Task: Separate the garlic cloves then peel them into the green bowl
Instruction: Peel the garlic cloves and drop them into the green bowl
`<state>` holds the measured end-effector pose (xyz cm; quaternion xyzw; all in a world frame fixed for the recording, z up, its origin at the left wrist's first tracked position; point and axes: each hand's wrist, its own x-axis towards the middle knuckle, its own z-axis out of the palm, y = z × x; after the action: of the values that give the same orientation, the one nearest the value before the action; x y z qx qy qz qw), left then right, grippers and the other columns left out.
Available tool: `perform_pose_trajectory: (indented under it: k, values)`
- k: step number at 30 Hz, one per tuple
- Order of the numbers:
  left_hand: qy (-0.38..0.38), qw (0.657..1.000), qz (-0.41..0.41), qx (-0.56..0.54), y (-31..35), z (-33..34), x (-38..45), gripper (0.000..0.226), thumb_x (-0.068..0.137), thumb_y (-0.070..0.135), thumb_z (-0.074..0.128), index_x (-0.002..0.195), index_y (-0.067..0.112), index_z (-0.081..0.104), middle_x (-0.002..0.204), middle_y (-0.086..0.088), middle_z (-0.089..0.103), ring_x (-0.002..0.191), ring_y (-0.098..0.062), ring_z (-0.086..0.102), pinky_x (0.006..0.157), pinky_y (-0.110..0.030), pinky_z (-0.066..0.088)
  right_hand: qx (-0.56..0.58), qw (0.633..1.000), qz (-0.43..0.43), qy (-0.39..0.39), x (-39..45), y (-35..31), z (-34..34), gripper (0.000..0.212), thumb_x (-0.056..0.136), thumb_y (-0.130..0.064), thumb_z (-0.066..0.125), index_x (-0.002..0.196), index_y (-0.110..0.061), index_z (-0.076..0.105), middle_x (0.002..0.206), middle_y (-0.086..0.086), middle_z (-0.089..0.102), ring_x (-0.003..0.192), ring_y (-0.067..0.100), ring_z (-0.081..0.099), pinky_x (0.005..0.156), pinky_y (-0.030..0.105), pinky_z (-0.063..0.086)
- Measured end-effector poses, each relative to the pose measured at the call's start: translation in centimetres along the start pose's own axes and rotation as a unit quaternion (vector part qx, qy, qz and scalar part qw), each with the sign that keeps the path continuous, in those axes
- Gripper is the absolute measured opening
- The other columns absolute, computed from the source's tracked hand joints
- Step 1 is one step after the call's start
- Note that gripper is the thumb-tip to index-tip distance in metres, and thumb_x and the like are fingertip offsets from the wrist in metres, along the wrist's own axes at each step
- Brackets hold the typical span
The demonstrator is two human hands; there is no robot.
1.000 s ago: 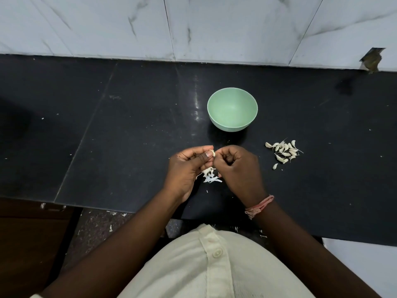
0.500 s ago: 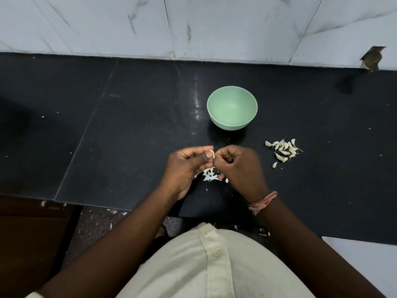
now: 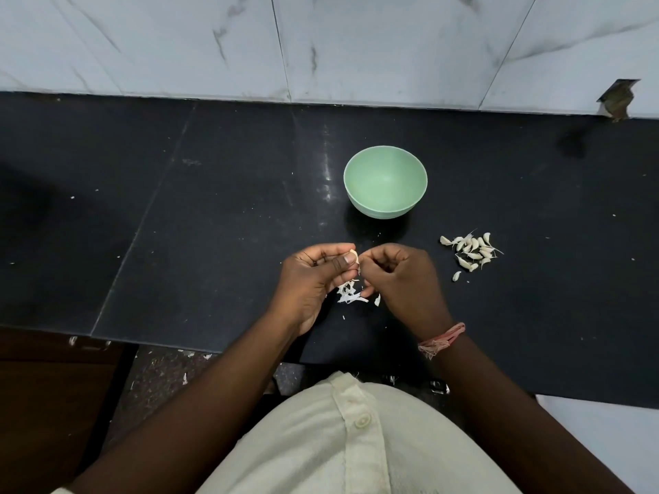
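Peel scraps (image 3: 351, 294) grew | left hand (image 3: 317, 276) pinches clove (image 3: 354, 256) upright

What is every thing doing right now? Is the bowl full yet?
green bowl: upright, empty.
garlic clove: pinched in the left hand, partly peeled.
right hand: fingers curled, picking at the clove's skin.
loose cloves: unpeeled, heaped on the counter.
peels: scattered under the hands.
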<state>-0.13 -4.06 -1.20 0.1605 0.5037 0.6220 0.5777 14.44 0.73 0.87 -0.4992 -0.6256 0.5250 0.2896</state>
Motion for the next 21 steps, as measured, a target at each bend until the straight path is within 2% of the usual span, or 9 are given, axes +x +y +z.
perform_pose_trajectory:
  k: [5,9,14,21]
  values:
    - [0.003,1.0,0.013,0.004,-0.03,0.07,0.03,0.018,0.078,-0.001,0.076,0.096,0.001,0.074,0.09,-0.014,0.075,0.085,-0.021,0.073,0.076,-0.024,0.06,-0.038,0.999,-0.016,0.015,0.0,0.2,0.19,0.012,0.09,-0.013,0.07,0.078,-0.013,0.073,0.065,0.004,0.072,0.055,0.016,0.072,0.053,0.025,0.05]
    - [0.016,1.0,0.024,0.01,-0.18,0.56,-0.09,0.015,0.084,-0.006,0.073,0.097,0.001,0.073,0.087,-0.012,0.074,0.082,-0.019,0.072,0.074,-0.023,0.059,-0.033,0.999,-0.022,0.027,-0.13,0.21,0.41,0.011,0.089,-0.01,0.069,0.079,-0.013,0.073,0.067,0.003,0.073,0.056,0.017,0.073,0.058,0.037,0.058]
    - [0.021,0.999,0.025,0.006,-0.4,0.79,-0.32,0.013,0.085,-0.007,0.072,0.097,0.0,0.072,0.086,-0.013,0.074,0.084,-0.021,0.072,0.08,-0.027,0.061,-0.047,0.998,-0.033,0.027,-0.19,0.1,0.44,0.014,0.087,-0.009,0.068,0.074,-0.014,0.071,0.062,0.001,0.071,0.052,0.018,0.07,0.05,0.024,0.05]
    - [0.017,1.0,0.011,-0.017,-0.32,0.81,-0.37,0.015,0.083,-0.006,0.072,0.097,-0.003,0.072,0.088,-0.016,0.074,0.085,-0.025,0.073,0.077,-0.027,0.06,-0.043,0.999,-0.027,0.014,0.08,0.05,0.18,0.016,0.086,-0.012,0.068,0.07,-0.015,0.07,0.056,0.005,0.068,0.05,0.022,0.069,0.051,0.026,0.048]
